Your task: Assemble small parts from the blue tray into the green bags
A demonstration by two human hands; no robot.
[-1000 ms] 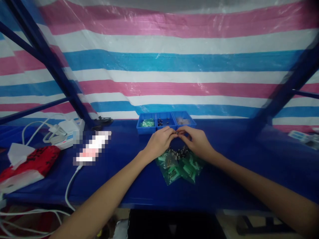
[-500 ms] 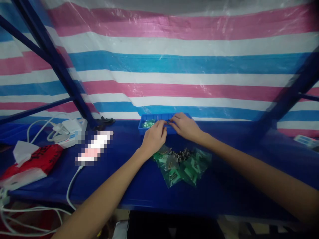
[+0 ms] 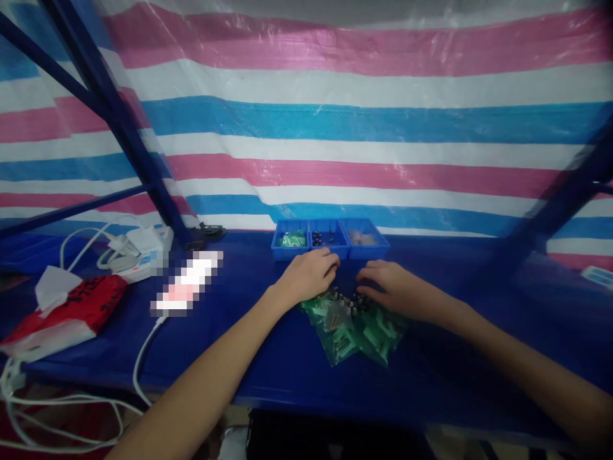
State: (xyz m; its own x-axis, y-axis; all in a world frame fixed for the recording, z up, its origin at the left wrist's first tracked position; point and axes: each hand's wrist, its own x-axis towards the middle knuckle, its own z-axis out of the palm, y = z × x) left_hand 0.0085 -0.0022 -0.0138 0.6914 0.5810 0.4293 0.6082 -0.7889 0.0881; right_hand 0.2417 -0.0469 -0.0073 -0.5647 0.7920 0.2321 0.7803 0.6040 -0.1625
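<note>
Though whether the curled left hand [image 3: 310,273] or right hand [image 3: 395,289] grips anything cannot be told, small black-and-silver parts [image 3: 353,305] blur together, beside translucent green plastic bags [image 3: 360,337], on blue table [image 3: 287,361], between front and back edges.

2 hands [image 3: 309,275], 3 small blue bins [image 3: 364,253], 1 red tissue pack [image 3: 93,301], 1 white power strip [image 3: 142,268]
</note>
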